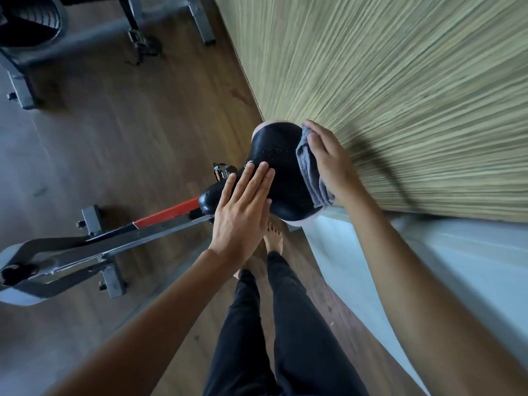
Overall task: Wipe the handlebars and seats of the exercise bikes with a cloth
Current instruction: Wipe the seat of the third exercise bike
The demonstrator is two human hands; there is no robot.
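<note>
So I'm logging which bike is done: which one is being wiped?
The nearer bike with the red frame bar: both hands are on its black seat, the right hand pressing the grey cloth.

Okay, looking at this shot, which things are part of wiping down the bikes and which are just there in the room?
In the job:
black bike seat
grey cloth, pressed to the seat's wide end
right hand on the cloth
left hand, flat on the seat
second exercise bike, farther off

Just there:
wood-grain wall panel
wooden floor
white ledge below the panel
</note>
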